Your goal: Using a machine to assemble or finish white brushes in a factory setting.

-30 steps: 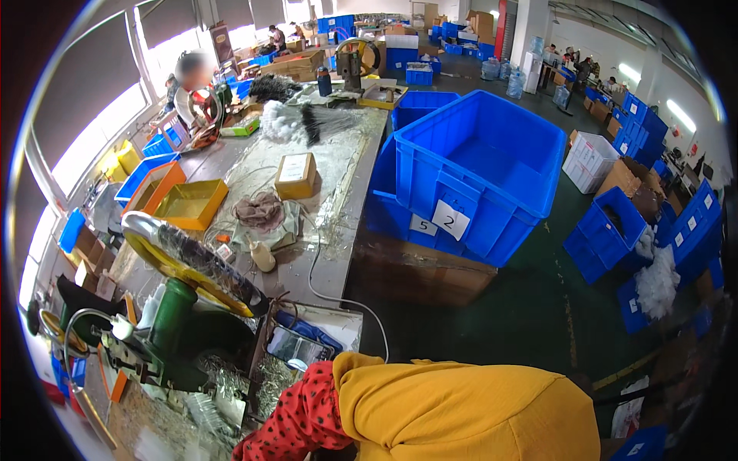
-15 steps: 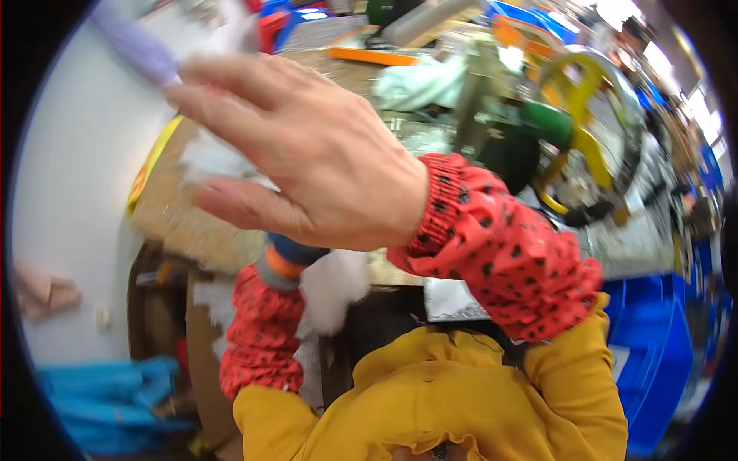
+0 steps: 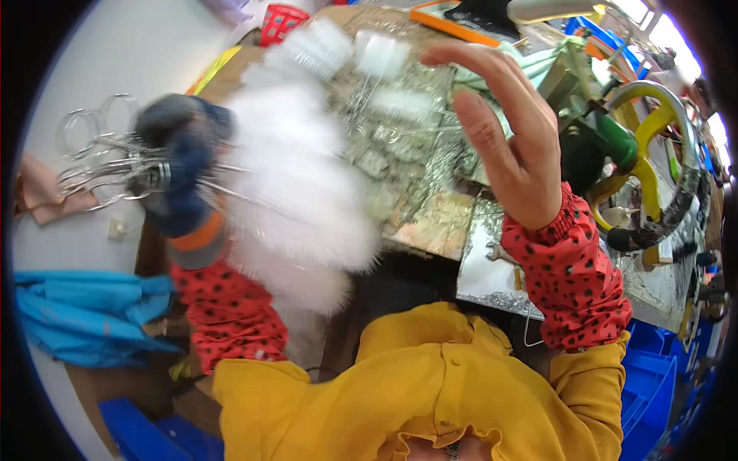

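My left hand (image 3: 181,161), in a dark blue glove with an orange band, is closed round the wire handles of a bunch of white bristle brushes (image 3: 288,154). Looped wire ends (image 3: 96,165) stick out to the left of the fist, and the fluffy heads spread rightward, smeared by motion. My bare right hand (image 3: 516,142) hovers over the bench's right half with thumb and fingers apart and nothing in it. More white brush heads (image 3: 382,55) lie on the bench (image 3: 430,230) beyond the bunch.
A green machine with a yellow handwheel (image 3: 653,165) stands on the right. A metal plate (image 3: 480,276) lies at the bench's near edge, with a red basket (image 3: 282,24) at the back. Blue cloth (image 3: 92,315) hangs at left; a blue bin (image 3: 646,384) stands lower right.
My left hand, earlier mostly hidden behind the right, has swung out left with the brushes. My right hand has drawn back from the left side to the right.
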Available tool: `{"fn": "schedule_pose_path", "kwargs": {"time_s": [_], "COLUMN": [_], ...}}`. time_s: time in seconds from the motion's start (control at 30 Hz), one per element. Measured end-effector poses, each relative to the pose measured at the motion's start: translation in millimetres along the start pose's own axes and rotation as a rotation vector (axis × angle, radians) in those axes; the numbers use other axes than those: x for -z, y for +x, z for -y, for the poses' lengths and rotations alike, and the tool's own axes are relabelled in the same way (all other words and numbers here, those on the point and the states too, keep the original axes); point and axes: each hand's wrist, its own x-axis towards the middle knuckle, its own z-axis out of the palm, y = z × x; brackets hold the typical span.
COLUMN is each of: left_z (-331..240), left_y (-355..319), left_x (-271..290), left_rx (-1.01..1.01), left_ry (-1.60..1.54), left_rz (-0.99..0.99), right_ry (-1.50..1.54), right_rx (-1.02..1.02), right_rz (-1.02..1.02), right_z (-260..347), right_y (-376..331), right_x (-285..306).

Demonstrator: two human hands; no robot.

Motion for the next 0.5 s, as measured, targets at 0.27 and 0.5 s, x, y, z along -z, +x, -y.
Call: {"fn": "schedule_pose_path", "kwargs": {"time_s": [0.27,0.5], "left_z": [-56,-51], "left_y": [-84,-257], "left_x": [97,161], "left_rx": [0.044,0.469], "left_ry": [1.417,1.864], "left_rz": [0.312,0.746], "right_ry": [0.428,0.487], "right_rx": [-0.486,-0.476], "right_rz": [0.305,0.617], "right_z": [-8,7], "right_y": [-113,-131], "right_x": [-65,-79]}}
